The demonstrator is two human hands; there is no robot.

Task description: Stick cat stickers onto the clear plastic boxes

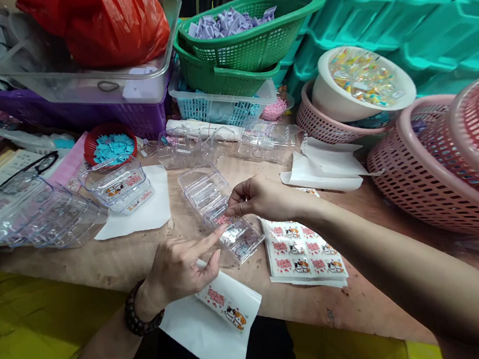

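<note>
Your right hand (230,209) pinches a small red sticker (221,219) between thumb and fingertips, over the open clear box (203,191) that lies on the tabletop (146,262). Your left hand (186,263) stretches its index finger to the sticker's near edge, while its curled fingers hold a curling sticker sheet (235,309) below. Just right of the box, under your right forearm, sits a stack of cat stickers (306,255); farther left, another clear box (123,185) rests on white paper (157,201).
</note>
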